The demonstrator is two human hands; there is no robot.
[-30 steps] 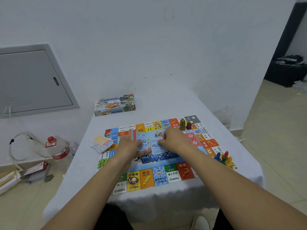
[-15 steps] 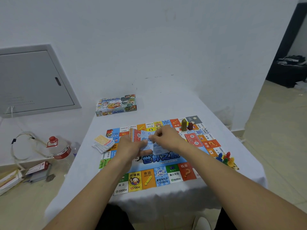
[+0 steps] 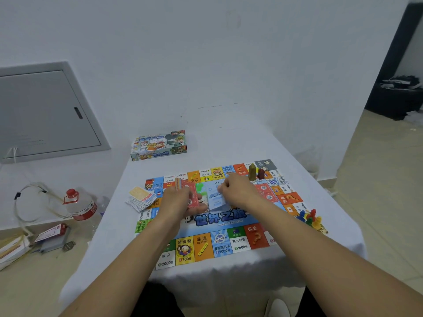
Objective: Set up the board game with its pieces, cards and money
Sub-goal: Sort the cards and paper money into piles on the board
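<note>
At frame centre, the left hand (image 3: 177,200) grips a red note stack (image 3: 191,194) while the right hand (image 3: 238,191) pinches one blue note (image 3: 216,201) above the game board (image 3: 219,220). One card pile (image 3: 142,199) and one game box (image 3: 159,145) sit left on the white-clothed desk (image 3: 229,143); two tall pieces (image 3: 256,172) stand at the board's upper right.

Multicoloured board (image 3: 212,245), red banknote (image 3: 191,194), pale-blue banknote (image 3: 216,200), white tablecloth (image 3: 109,243).

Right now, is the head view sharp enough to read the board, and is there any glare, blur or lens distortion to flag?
Head view: dim, even, bluish light, no glare, soft shadows. Large print on the board is readable; small far squares are not. Wide-angle bending shows at the wall panel. The blue banknote pinched by the right hand looks slightly smeared.
</note>
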